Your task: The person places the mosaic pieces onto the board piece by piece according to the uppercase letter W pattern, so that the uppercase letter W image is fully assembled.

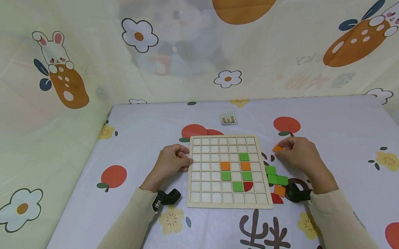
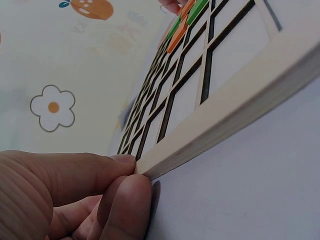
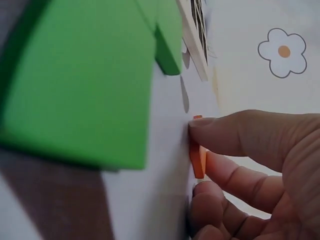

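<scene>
A wooden grid board [image 1: 203,204] lies flat on the table, with green and orange square tiles and one red rounded piece in some of its cells. At its left edge, my left hand [image 1: 173,158] pinches the frame between thumb and fingers; the left wrist view shows the thumb tip [image 2: 122,159] against the rim. Right of the board, just above the tabletop, my right hand [image 1: 299,151] holds an orange square tile [image 1: 278,148] by its edges. The right wrist view shows this orange tile [image 3: 198,155] between thumb and fingers.
Loose green tiles [image 1: 272,178], an orange tile [image 1: 279,190] and a red piece [image 1: 276,199] lie beside the board's right edge, near my right wrist. Behind the board is a small printed card [image 1: 228,118]. A patterned cloth wall [image 1: 185,65] rises at the back.
</scene>
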Demonstrator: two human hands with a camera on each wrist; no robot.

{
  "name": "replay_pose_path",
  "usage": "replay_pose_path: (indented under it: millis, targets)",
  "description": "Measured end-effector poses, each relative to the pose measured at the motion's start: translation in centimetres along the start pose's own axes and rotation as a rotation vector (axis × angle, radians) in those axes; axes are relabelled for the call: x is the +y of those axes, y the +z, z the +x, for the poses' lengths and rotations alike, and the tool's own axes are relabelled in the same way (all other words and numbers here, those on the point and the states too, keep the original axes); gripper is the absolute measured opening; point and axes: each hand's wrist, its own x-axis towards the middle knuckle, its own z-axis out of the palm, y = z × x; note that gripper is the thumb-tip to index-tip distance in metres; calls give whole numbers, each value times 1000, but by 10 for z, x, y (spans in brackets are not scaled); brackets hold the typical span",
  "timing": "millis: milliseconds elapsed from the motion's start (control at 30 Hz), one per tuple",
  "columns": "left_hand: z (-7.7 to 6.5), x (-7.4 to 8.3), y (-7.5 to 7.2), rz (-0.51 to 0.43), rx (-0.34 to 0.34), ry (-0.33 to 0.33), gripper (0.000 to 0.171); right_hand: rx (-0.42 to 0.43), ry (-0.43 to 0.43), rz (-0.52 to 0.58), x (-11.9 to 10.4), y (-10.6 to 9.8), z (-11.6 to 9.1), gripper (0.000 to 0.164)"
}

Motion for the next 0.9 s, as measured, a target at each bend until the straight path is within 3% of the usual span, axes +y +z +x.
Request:
replay_pose_path:
  millis: [200,567,900]
  targets:
    - [0,0,1,2,1,-5,29,-34,37,3,-2,0,0,30]
    - [0,0,0,13,12,-13,28,18,-25,121,-2,5,-6,22]
    - [0,1,1,16,10,-12,28,-26,-14,390,-3,7,-9,28]
